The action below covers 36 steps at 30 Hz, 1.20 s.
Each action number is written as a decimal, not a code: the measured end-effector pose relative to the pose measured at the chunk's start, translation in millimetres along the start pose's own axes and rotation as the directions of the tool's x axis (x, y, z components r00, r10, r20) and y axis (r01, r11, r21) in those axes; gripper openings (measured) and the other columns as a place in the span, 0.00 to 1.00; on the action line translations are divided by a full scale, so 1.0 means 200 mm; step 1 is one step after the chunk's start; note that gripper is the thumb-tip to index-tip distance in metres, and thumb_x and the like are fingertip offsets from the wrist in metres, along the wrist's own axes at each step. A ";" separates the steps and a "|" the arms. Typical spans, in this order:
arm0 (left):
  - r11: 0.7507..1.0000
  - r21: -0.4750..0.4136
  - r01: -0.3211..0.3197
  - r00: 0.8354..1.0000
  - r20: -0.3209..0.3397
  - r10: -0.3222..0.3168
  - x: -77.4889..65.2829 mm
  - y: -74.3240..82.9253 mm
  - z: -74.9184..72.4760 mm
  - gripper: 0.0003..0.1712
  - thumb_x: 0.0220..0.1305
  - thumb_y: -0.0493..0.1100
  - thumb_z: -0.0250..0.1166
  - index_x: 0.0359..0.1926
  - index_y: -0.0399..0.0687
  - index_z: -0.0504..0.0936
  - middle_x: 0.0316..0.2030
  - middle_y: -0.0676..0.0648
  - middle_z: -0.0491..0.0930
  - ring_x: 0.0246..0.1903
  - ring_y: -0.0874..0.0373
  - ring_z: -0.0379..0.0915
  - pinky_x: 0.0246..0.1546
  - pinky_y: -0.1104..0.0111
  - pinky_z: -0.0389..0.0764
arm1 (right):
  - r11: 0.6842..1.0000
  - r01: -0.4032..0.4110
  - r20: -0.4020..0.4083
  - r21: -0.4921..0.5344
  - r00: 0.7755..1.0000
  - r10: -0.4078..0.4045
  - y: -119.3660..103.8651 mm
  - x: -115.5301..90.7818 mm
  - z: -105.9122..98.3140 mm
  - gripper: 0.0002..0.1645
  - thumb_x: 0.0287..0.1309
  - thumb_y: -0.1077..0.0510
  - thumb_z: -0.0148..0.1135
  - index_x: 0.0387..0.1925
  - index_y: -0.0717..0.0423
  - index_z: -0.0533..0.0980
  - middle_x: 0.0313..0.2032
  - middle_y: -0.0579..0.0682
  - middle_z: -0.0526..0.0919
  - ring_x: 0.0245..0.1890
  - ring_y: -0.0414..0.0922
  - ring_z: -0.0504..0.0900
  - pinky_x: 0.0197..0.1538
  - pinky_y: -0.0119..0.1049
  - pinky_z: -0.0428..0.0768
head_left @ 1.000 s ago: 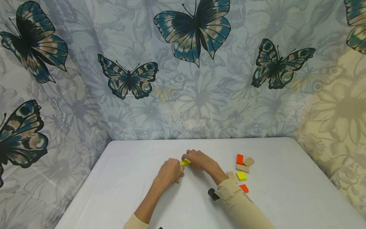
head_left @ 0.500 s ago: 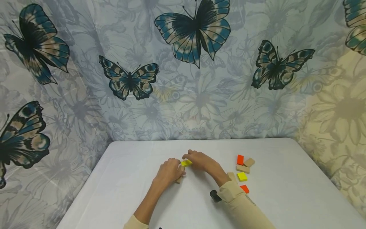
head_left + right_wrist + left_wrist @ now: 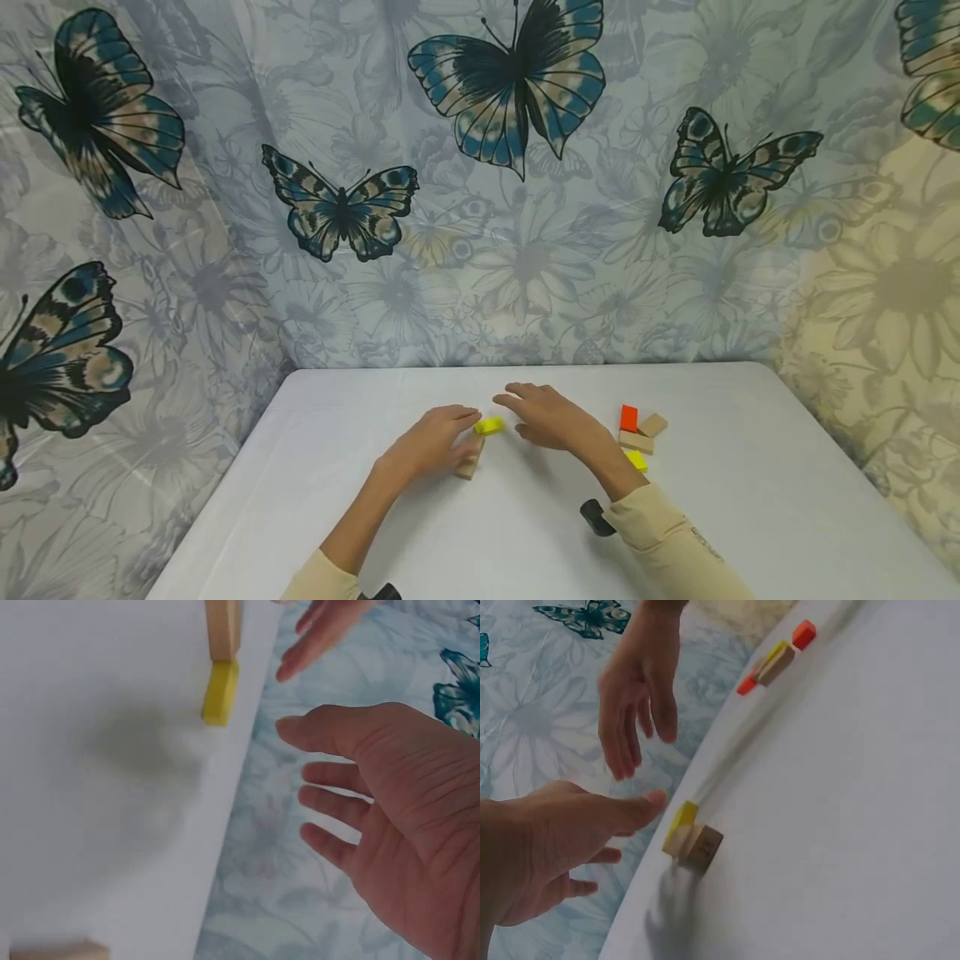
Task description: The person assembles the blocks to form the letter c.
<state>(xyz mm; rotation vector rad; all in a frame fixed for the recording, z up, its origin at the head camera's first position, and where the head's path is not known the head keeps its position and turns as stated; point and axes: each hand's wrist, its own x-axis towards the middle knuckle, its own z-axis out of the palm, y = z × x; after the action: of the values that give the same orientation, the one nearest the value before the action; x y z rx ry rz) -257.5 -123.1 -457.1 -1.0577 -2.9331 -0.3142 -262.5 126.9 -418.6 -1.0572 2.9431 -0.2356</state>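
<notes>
Wood block (image 3: 471, 462) partly hidden behind spread left hand (image 3: 429, 442), yellow block (image 3: 490, 426) beside it, right hand (image 3: 557, 419) spread

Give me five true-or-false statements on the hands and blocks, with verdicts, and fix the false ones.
1. In the right wrist view, the yellow block sits next to a wooden block. True.
2. The right hand is holding that yellow block. False: it holds nothing.
3. In the head view, the red-orange block lies left of both hands. False: it lies to their right.
4. Both sleeves are beige. True.
5. The left hand wears a thick glove. False: it is bare.
</notes>
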 end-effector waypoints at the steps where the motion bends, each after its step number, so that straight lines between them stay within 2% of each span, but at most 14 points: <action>1: 1.000 0.009 -0.011 1.000 0.015 0.010 0.00 -0.02 0.00 0.33 0.76 0.55 0.63 0.74 0.46 0.74 0.73 0.48 0.75 0.75 0.46 0.68 0.77 0.47 0.68 | 1.000 0.001 -0.005 -0.015 1.000 -0.001 0.01 -0.02 -0.01 0.33 0.66 0.63 0.68 0.71 0.51 0.72 0.71 0.60 0.75 0.71 0.59 0.75 0.72 0.59 0.75; 4: 0.998 0.029 -0.055 0.996 0.068 0.053 0.00 -0.08 0.00 0.35 0.78 0.59 0.58 0.78 0.51 0.67 0.77 0.51 0.68 0.80 0.47 0.59 0.80 0.41 0.59 | 0.999 -0.011 -0.008 -0.039 1.000 0.010 0.05 -0.08 -0.05 0.35 0.67 0.61 0.68 0.73 0.51 0.70 0.73 0.61 0.73 0.73 0.60 0.72 0.73 0.60 0.73; 7: 0.995 0.030 -0.100 0.988 0.122 0.095 0.00 -0.13 0.02 0.36 0.80 0.61 0.51 0.82 0.57 0.61 0.81 0.56 0.61 0.84 0.49 0.49 0.83 0.40 0.50 | 0.999 -0.005 -0.037 -0.043 0.999 0.004 0.10 -0.15 -0.07 0.36 0.66 0.61 0.70 0.73 0.52 0.70 0.73 0.62 0.73 0.72 0.61 0.74 0.71 0.61 0.76; 12: 0.989 0.025 -0.148 0.978 0.151 0.143 0.00 -0.20 0.06 0.34 0.83 0.62 0.43 0.83 0.61 0.56 0.82 0.60 0.57 0.85 0.51 0.42 0.84 0.40 0.44 | 1.000 -0.009 -0.092 -0.024 0.996 0.007 0.18 -0.26 -0.08 0.36 0.64 0.61 0.71 0.72 0.53 0.71 0.71 0.62 0.74 0.68 0.62 0.78 0.67 0.61 0.79; 17: 0.982 0.013 -0.187 0.975 0.128 0.184 0.01 -0.22 0.10 0.32 0.84 0.60 0.42 0.81 0.58 0.62 0.81 0.58 0.60 0.85 0.51 0.45 0.84 0.40 0.43 | 0.999 -0.047 -0.137 0.003 0.989 0.047 0.24 -0.35 -0.09 0.36 0.64 0.62 0.71 0.71 0.54 0.72 0.70 0.64 0.75 0.68 0.64 0.77 0.66 0.62 0.80; 24: 0.971 0.087 -0.223 0.974 0.068 0.217 0.02 -0.20 0.12 0.29 0.81 0.60 0.51 0.75 0.55 0.73 0.76 0.57 0.69 0.81 0.51 0.58 0.82 0.37 0.48 | 0.995 -0.075 -0.207 0.061 0.975 0.086 0.30 -0.43 -0.11 0.34 0.64 0.64 0.70 0.70 0.57 0.72 0.68 0.67 0.76 0.65 0.67 0.78 0.64 0.66 0.79; 28: 0.972 0.074 -0.221 0.975 0.052 0.218 0.03 -0.19 0.13 0.29 0.79 0.59 0.54 0.73 0.54 0.75 0.74 0.57 0.72 0.79 0.50 0.62 0.81 0.36 0.48 | 0.992 -0.101 -0.236 0.077 0.965 0.117 0.33 -0.47 -0.13 0.33 0.63 0.68 0.68 0.69 0.59 0.74 0.67 0.69 0.76 0.63 0.69 0.79 0.62 0.67 0.80; 33: 0.979 0.069 -0.192 0.980 0.064 0.188 0.02 -0.18 0.12 0.29 0.78 0.58 0.56 0.72 0.53 0.76 0.74 0.56 0.73 0.78 0.51 0.64 0.82 0.37 0.47 | 0.990 -0.135 -0.217 0.051 0.966 0.143 0.38 -0.51 -0.15 0.35 0.58 0.78 0.62 0.67 0.59 0.75 0.66 0.69 0.77 0.61 0.68 0.81 0.59 0.62 0.84; 36: 0.980 0.069 -0.188 0.981 0.062 0.184 0.02 -0.18 0.12 0.29 0.78 0.57 0.57 0.72 0.52 0.76 0.73 0.55 0.73 0.77 0.51 0.66 0.81 0.36 0.48 | 0.986 -0.162 -0.193 0.031 0.967 0.165 0.41 -0.54 -0.17 0.36 0.55 0.80 0.60 0.66 0.60 0.76 0.65 0.68 0.78 0.60 0.67 0.82 0.58 0.60 0.85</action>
<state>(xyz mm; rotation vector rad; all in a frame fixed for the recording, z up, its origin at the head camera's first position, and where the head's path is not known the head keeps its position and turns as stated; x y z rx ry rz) -282.1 -143.0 -486.7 -1.3373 -2.8372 -0.1736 -232.9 262.6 -402.1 -0.8267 3.1748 -0.3791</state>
